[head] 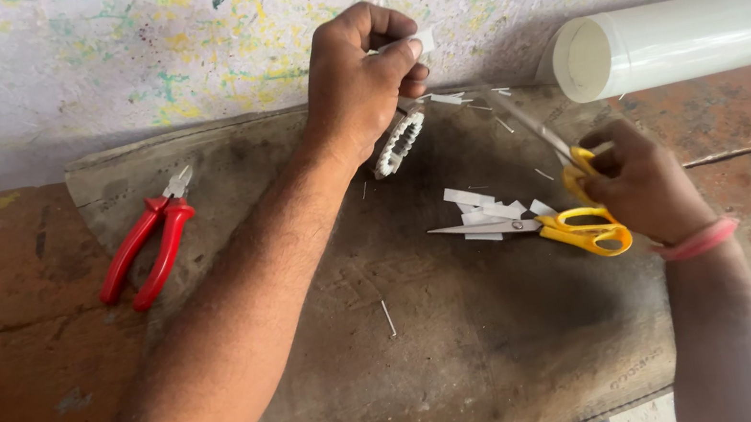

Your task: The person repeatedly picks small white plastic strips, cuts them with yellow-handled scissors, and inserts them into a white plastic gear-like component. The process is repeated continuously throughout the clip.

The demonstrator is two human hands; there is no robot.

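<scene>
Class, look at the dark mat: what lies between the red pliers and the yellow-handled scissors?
In the head view, the person's left forearm crosses the dark mat between the red pliers and the yellow-handled scissors.

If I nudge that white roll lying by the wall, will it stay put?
Probably not: the white roll is a cylinder lying on its side, so it would likely roll. The wall right behind it should stop it going backward. Its open end looks hollow, so it is probably light.

On the mat (470,344), pliers (149,250) lie left and scissors (532,224) right, resting on paper scraps (475,198). Behind, a roll (672,41) lies against the wall (84,56) (far right).
</scene>
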